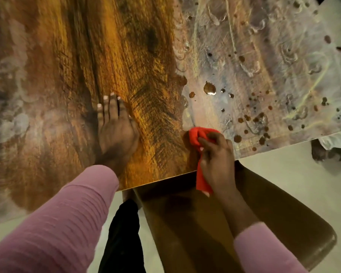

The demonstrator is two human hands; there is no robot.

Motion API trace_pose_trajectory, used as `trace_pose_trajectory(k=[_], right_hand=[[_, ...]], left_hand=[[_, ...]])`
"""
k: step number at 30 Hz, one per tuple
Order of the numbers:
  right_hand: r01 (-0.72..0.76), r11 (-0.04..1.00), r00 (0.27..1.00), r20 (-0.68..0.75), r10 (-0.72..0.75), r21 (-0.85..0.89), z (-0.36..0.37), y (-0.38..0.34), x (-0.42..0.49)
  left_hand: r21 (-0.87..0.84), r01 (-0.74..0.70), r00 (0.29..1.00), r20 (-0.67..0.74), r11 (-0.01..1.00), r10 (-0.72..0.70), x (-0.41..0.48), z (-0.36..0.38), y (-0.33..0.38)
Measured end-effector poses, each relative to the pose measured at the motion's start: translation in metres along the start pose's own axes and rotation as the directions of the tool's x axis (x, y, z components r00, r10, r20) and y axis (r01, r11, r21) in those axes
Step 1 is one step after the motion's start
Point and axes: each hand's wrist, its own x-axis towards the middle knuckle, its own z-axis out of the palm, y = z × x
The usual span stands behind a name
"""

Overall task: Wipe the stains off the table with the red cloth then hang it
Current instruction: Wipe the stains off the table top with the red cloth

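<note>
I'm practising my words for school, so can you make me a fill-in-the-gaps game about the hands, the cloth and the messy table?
1. The right hand grips a ____ cloth.
2. The left hand lies flat on the table, holding ____.
3. Most brown stains sit on the table's ____ side.
4. Both sleeves are ____.

Missing words: red, nothing, right, pink.

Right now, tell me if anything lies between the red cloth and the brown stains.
Nothing visible does. The right hand grips the red cloth at the near edge of the table, and the brown stains start just beyond and to its right. The left hand rests flat on the wood to the left, off that path.
</note>
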Motion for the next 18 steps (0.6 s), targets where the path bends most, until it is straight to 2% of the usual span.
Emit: trace_pose_trajectory(k=[3,7,9,11,14,18], right_hand=[[0.054,0.998,0.997,0.053,-0.055,0.033,0.010,-0.016,0.010],[0.304,0.952,0.940,0.151,-0.307,0.039,0.004,0.006,-0.024],[0.302,0.953,0.943,0.139,-0.304,0.032,-0.006,0.029,-0.025],[0.239,0.971,0.965,0.106,-0.240,0.026,-0.014,0.043,-0.014],[0.183,0.981,0.979,0.085,-0.187,0.058,-0.015,0.039,0.013],[0.209,0.974,0.975,0.061,-0.215,0.089,-0.006,0.024,0.021]], left_hand=[[0.024,0.010,1.000,-0.024,1.000,-0.010,0.007,0.013,0.033],[-0.008,0.124,0.990,-0.066,0.992,-0.124,0.025,0.018,0.053],[-0.019,0.147,0.985,-0.087,0.989,-0.148,0.033,0.021,0.060],[-0.033,0.178,0.981,-0.073,0.983,-0.180,0.035,0.026,0.066],[-0.014,0.188,0.979,-0.081,0.982,-0.188,0.034,0.031,0.069],[-0.020,0.192,0.977,-0.091,0.981,-0.193,0.036,0.031,0.070]])
